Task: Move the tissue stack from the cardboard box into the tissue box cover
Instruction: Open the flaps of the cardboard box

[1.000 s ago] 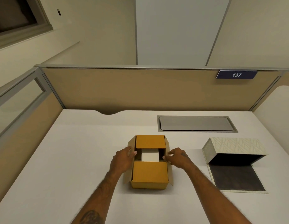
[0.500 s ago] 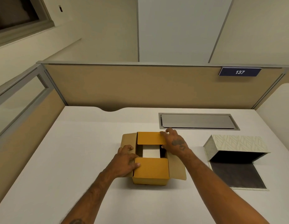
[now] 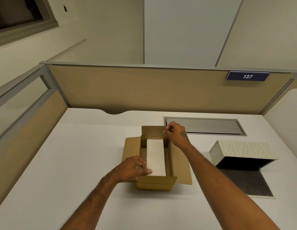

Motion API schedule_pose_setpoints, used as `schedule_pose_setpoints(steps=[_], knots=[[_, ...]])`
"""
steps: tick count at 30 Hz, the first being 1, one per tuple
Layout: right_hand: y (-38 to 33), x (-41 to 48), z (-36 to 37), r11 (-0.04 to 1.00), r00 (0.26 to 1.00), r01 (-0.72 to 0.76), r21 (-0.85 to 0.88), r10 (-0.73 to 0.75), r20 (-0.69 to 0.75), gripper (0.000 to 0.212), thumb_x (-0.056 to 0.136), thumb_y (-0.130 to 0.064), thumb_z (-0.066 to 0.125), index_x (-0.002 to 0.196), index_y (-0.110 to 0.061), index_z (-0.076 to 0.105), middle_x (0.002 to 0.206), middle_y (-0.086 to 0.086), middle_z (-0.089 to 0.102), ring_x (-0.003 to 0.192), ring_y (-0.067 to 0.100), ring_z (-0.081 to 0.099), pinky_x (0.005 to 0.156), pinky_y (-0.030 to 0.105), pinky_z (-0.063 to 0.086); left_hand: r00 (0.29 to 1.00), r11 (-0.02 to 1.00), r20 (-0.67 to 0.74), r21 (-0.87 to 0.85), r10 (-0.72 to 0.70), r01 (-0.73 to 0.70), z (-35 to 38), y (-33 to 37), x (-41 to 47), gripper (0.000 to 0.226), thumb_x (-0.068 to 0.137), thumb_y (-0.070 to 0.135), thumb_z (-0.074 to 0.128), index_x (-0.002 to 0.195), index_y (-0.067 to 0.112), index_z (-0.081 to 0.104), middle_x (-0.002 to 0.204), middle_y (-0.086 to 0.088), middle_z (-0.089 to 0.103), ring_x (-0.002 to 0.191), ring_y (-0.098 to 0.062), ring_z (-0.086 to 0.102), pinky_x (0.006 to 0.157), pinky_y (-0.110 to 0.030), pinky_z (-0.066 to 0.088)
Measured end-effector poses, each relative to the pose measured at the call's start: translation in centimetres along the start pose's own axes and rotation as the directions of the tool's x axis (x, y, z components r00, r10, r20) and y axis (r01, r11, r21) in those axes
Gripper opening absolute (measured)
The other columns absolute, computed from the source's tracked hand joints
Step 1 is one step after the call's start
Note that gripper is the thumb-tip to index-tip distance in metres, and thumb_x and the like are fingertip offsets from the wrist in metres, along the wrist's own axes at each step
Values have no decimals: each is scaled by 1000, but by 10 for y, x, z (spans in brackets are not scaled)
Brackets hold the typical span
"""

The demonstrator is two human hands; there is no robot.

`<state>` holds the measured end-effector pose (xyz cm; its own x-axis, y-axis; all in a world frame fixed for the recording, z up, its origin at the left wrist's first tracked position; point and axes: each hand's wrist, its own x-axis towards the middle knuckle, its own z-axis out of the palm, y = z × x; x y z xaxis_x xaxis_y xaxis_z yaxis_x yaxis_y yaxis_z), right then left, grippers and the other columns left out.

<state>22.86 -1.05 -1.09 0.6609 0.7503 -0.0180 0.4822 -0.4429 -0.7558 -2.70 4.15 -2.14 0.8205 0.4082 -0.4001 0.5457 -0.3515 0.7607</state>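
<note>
A brown cardboard box (image 3: 154, 183) sits mid-desk with all its flaps folded out. Inside it lies a white tissue stack (image 3: 155, 156), long side running away from me. My left hand (image 3: 134, 168) rests on the near left corner of the box, thumb touching the stack's near edge. My right hand (image 3: 175, 134) pinches the far flap at its right corner and holds it upright. The tissue box cover (image 3: 242, 151), pale with a leaf pattern, stands to the right with its dark bottom panel (image 3: 244, 181) folded flat toward me.
A grey metal cable hatch (image 3: 205, 126) is set into the white desk (image 3: 78, 155) behind the box. Tan partition walls close the desk at the back and left; a sign reading 137 (image 3: 247, 76) hangs on the back one.
The near and far flaps have been folded open, so the whole tissue stack now shows. My right hand lifted the far flap; my left hand pushed the near flap down and outward.
</note>
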Motion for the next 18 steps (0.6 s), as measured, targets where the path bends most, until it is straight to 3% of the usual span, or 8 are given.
schedule_pose_setpoints(steps=[1,4,6,10,15,18], knots=[[-1,2,1,999,999,27,-31,-26,23,3,88,-15,64,89,-18,63,97,4,69,91,21,66,70,24,51,1000,997,23,77,-5,3,1,-1,-1,52,64,70,70,99,32,74,123,15,56,113,-5,53,102,-38,47],[-1,5,3,971,991,96,-218,-74,108,32,90,-10,57,122,-15,61,126,9,62,111,26,60,92,32,51,999,962,46,274,-19,6,6,-5,-4,78,54,80,68,118,35,65,136,15,44,125,-8,41,107,-38,42],[3,7,6,913,975,173,-369,-107,193,41,92,-10,54,133,-15,53,133,11,58,117,29,57,98,35,48,1000,927,23,375,20,-27,12,-8,-5,87,51,84,66,122,34,62,137,15,44,126,-8,39,107,-35,41],[18,10,15,837,951,231,-495,-88,295,32,97,-21,46,127,-12,50,123,14,61,100,24,60,85,29,49,989,863,-63,498,130,-82,26,-16,-6,76,52,82,65,107,30,66,125,15,49,118,-6,40,99,-30,46],[28,14,27,768,945,278,-577,-111,308,29,96,-16,49,123,-10,59,118,14,65,107,29,62,93,35,52,965,840,-148,531,217,-108,45,-35,-4,53,62,75,65,88,29,61,109,17,51,103,-3,41,87,-22,44],[29,17,31,740,948,288,-608,-128,293,26,95,-10,47,115,-11,64,110,12,69,102,29,63,89,36,53,943,817,-193,563,271,-120,54,-43,2,42,72,69,63,85,30,56,100,16,56,93,-3,41,84,-18,35]])
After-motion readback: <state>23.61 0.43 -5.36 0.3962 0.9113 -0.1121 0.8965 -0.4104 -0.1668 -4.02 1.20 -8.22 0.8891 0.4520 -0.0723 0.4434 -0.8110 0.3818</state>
